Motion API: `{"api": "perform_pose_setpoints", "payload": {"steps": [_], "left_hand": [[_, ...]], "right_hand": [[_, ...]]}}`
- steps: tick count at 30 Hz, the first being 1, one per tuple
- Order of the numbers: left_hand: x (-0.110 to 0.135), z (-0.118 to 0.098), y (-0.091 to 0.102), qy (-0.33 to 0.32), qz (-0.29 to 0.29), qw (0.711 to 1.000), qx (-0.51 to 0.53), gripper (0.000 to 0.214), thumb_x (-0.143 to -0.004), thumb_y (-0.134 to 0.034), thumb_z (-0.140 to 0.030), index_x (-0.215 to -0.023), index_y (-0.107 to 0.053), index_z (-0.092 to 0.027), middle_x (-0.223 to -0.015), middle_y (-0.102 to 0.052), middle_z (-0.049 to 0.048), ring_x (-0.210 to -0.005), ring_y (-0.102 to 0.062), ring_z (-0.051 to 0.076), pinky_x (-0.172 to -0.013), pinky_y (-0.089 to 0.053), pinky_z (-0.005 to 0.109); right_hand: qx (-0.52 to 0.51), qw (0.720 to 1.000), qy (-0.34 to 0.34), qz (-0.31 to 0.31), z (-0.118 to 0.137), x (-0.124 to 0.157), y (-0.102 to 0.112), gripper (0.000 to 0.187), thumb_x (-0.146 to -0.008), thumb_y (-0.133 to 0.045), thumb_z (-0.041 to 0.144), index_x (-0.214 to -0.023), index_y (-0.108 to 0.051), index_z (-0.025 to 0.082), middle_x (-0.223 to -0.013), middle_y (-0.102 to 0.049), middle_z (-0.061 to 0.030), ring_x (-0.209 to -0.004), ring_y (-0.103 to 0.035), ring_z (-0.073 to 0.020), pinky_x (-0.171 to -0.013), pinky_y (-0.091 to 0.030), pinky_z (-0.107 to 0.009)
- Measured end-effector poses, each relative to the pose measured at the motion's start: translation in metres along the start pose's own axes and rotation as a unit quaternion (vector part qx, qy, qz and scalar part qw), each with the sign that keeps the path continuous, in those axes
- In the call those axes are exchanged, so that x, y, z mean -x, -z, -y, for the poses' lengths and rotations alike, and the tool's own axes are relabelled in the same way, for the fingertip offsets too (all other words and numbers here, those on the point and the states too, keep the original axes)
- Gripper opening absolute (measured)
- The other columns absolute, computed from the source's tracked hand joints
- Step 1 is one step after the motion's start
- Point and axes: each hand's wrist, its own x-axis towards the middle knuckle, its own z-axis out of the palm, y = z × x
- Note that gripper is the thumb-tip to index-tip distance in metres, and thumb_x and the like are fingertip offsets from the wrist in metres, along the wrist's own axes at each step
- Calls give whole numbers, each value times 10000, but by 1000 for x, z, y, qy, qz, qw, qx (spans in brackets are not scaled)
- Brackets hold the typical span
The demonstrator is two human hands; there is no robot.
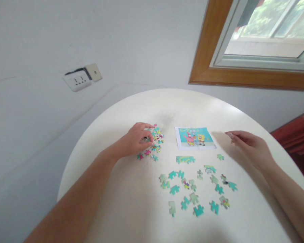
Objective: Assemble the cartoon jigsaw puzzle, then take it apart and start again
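My left hand (136, 139) rests on the round white table (131, 202), fingers curled and pinching into a small heap of colourful puzzle pieces (155, 141). Whether a piece sits between the fingertips is too small to tell. My right hand (247, 144) lies on the table to the right of a printed cartoon reference picture (194, 137), fingers stretched out and holding nothing. Several teal and green loose pieces (192, 189) are spread out in front of me, with a short joined strip (185, 159) below the picture.
The table stands against a white wall with a wall socket (78, 80) at the left. A wood-framed window (253, 50) is at the upper right. Something red (297, 131) stands beyond the table's right edge.
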Motion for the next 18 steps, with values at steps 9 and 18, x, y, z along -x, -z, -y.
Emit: {"api": "perform_pose_setpoints", "payload": {"steps": [9,18], "left_hand": [[-1,-4,-7,0,26,1000,15,199,-860,-604,-403,-878,-697,-228,-1302,-542,83,-1329,-394,285,-1113,-308,429],[-1,-5,-6,7,18,1000,-1,217,-872,-561,-401,-863,-664,-210,-1259,-565,93,-1290,-427,284,-1085,-343,434]], "right_hand": [[19,1000,5,8,-1,0,1,402,-809,-632,553,-975,-725,198,-913,-715,-66,-826,-613,-212,-723,-437,-318],[22,1000,9,11,2,1,1,414,-811,-627,563,-970,-725,194,-913,-720,-74,-821,-619,-221,-728,-447,-323]]}}
